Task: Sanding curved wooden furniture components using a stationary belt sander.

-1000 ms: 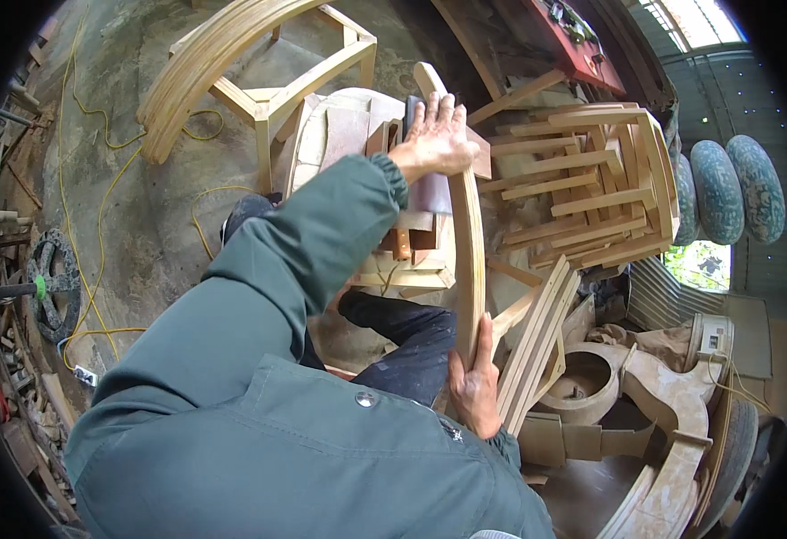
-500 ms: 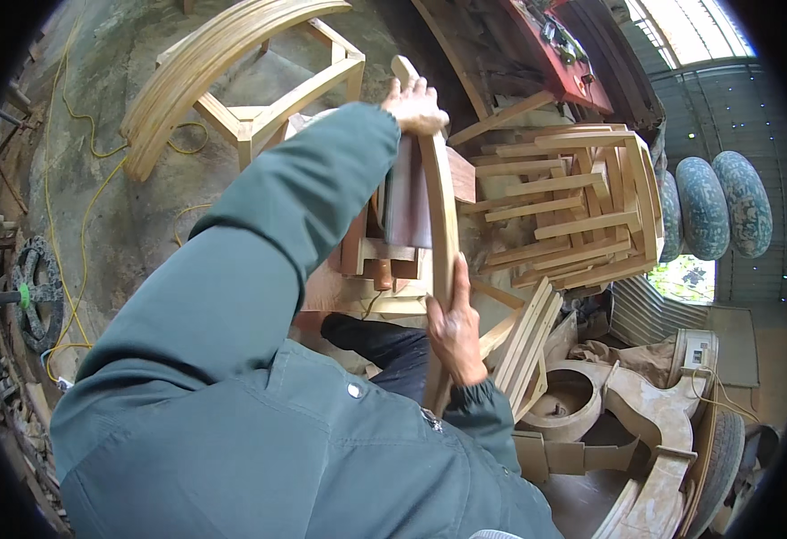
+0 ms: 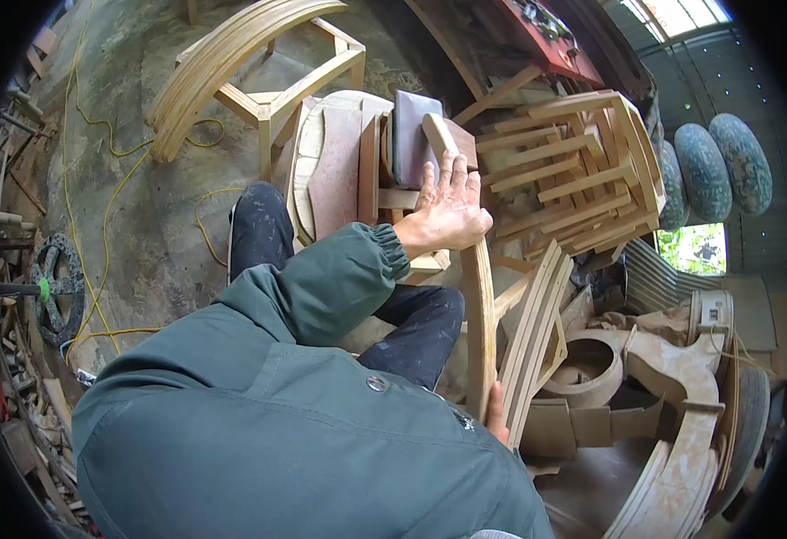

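Note:
A long, pale, curved wooden piece (image 3: pixel 477 305) runs from the machine back toward my body. My left hand (image 3: pixel 452 202) lies across its upper part, fingers stretched along the wood and thumb side curled over it. Close to my jacket, my right hand (image 3: pixel 499 415) holds the near end; most of that hand is hidden behind the wood and my sleeve. The far end of the piece rests against or over a smooth grey upright plate (image 3: pixel 414 135) on a wooden-framed machine. I cannot tell whether they touch. Left of it is a wooden board (image 3: pixel 335 171).
Stacked curved wooden parts (image 3: pixel 232 67) lie on a wooden frame (image 3: pixel 317 83) at the far left. Slatted wooden frames (image 3: pixel 582 175) stand at the right, with long strips (image 3: pixel 537 332) nearer me. Yellow cable (image 3: pixel 110 234) trails over the floor. A bulky pale casing (image 3: pixel 681 395) sits at right.
The curved wooden piece has been drawn back toward me and slightly right. My left hand came nearer with it, and my right hand dropped lower beside my jacket. More of the machine now shows.

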The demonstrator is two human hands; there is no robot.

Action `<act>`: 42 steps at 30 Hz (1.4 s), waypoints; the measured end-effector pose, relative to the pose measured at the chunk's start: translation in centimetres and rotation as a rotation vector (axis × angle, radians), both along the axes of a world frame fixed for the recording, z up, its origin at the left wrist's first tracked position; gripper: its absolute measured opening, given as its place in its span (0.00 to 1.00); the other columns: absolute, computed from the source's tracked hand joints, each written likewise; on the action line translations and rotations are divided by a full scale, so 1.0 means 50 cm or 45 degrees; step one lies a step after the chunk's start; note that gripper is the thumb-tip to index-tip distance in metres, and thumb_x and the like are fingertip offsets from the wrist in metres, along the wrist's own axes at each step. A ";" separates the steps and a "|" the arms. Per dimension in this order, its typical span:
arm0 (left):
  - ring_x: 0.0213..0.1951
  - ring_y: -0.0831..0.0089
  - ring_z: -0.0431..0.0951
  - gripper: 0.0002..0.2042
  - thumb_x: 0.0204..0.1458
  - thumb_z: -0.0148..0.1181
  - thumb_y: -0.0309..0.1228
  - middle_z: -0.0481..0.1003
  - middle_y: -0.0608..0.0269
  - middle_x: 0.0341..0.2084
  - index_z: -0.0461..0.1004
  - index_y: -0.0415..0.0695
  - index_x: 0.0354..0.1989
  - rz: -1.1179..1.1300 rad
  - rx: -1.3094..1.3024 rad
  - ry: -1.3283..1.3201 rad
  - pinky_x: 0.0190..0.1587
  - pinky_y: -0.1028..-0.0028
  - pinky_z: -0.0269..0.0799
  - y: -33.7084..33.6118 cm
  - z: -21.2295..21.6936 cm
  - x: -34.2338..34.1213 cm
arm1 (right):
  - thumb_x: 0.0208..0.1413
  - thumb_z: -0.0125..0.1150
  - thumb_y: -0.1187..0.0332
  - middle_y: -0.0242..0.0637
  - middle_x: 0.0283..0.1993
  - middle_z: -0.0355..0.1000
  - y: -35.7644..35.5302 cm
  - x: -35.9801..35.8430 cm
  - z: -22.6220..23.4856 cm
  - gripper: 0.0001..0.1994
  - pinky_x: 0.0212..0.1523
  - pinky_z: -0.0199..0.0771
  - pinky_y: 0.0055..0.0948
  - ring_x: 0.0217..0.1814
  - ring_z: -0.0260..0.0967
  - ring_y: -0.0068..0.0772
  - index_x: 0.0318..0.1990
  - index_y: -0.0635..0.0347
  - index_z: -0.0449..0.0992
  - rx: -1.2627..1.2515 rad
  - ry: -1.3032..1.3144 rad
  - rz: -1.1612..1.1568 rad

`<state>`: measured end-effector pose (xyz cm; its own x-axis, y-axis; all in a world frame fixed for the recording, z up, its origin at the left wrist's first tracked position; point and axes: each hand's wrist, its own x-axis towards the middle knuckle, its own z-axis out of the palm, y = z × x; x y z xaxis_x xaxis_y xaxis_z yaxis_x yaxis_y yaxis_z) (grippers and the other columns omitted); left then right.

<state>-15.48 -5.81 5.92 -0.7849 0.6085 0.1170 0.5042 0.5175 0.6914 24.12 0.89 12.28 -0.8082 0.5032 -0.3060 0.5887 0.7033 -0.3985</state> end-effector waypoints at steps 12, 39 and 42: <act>0.61 0.57 0.71 0.31 0.47 0.71 0.55 0.75 0.53 0.48 0.76 0.45 0.53 -0.657 0.460 0.568 0.67 0.45 0.57 -0.044 0.022 0.076 | 0.54 0.66 0.80 0.48 0.40 0.81 0.030 0.068 0.249 0.42 0.38 0.81 0.32 0.33 0.79 0.32 0.77 0.57 0.56 -0.074 0.064 -0.038; 0.41 0.57 0.80 0.12 0.43 0.69 0.28 0.77 0.60 0.32 0.75 0.48 0.37 -0.072 1.058 0.704 0.48 0.56 0.72 0.043 -0.035 -0.152 | 0.66 0.59 0.65 0.62 0.64 0.71 0.057 -0.554 0.054 0.16 0.70 0.67 0.50 0.65 0.70 0.52 0.57 0.59 0.69 -0.375 1.525 0.189; 0.39 0.53 0.80 0.11 0.45 0.67 0.28 0.78 0.57 0.32 0.74 0.46 0.36 0.076 1.149 0.562 0.41 0.55 0.71 0.060 -0.007 -0.126 | 0.63 0.64 0.65 0.61 0.60 0.75 0.071 -0.579 0.138 0.16 0.66 0.71 0.49 0.63 0.73 0.50 0.55 0.62 0.72 -0.270 1.440 0.229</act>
<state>-21.79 -2.82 5.55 -0.5861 0.1096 0.8028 0.8005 -0.0747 0.5947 -4.83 4.43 19.17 -0.7285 0.3787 0.5708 -0.2793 0.5966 -0.7523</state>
